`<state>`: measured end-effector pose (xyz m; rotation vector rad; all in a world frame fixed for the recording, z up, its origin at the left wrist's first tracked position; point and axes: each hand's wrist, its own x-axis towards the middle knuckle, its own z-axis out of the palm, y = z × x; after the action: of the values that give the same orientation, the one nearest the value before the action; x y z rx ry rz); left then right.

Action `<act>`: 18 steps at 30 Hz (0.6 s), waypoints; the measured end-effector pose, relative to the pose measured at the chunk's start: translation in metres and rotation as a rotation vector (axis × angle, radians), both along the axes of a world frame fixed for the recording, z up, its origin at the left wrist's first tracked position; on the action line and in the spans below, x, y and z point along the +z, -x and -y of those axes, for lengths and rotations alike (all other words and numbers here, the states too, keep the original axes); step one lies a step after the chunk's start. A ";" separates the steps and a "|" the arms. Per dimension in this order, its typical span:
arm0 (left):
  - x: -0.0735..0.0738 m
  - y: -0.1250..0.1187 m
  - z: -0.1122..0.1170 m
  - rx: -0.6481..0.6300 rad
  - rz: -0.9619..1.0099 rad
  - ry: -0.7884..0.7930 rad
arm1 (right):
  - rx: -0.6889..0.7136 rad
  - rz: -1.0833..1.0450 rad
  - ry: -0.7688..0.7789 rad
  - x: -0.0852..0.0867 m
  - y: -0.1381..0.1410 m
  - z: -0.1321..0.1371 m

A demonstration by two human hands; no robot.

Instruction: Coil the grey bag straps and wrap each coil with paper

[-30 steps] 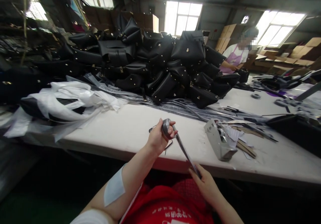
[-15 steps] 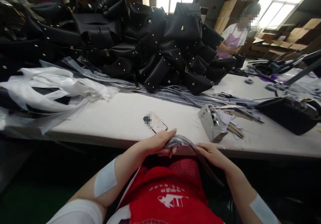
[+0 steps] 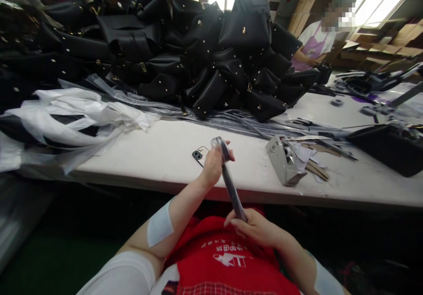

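Note:
My left hand point(image 3: 214, 165) is raised over the table's front edge, its fingers closed round the upper end of a long dark strap wrapped in clear film point(image 3: 230, 185). The strap runs down and to the right into my right hand point(image 3: 253, 228), which pinches its lower end just above my red apron point(image 3: 228, 259). A phone point(image 3: 199, 154) lies face down on the white table point(image 3: 158, 154), just behind my left hand.
A big heap of black bags point(image 3: 205, 53) fills the back of the table. Crumpled clear plastic bags point(image 3: 76, 114) lie at the left. A grey tape dispenser point(image 3: 282, 163) with scraps sits at the right, a black tray point(image 3: 386, 149) beyond. Another person point(image 3: 313, 44) works far right.
Half a second ago both hands held the strap low at the table edge. My left hand has since lifted its end up, and my right hand has dropped towards my lap, pulling the strap taut.

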<state>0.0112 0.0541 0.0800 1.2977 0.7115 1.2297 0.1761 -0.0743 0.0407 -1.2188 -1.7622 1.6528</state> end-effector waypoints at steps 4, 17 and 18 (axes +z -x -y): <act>-0.026 -0.005 0.025 -0.191 -0.819 -0.536 | -0.114 -0.031 -0.037 0.031 -0.026 -0.010; -0.040 -0.006 0.036 -0.751 0.245 0.665 | -0.364 -0.027 -0.339 -0.030 0.000 -0.031; -0.044 -0.008 0.038 -0.717 0.315 0.684 | -0.419 -0.109 -0.307 -0.035 0.007 -0.030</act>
<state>0.0196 0.0163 0.0362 0.6582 0.3287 0.5032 0.1690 -0.0446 0.0061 -1.2243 -1.4982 1.1411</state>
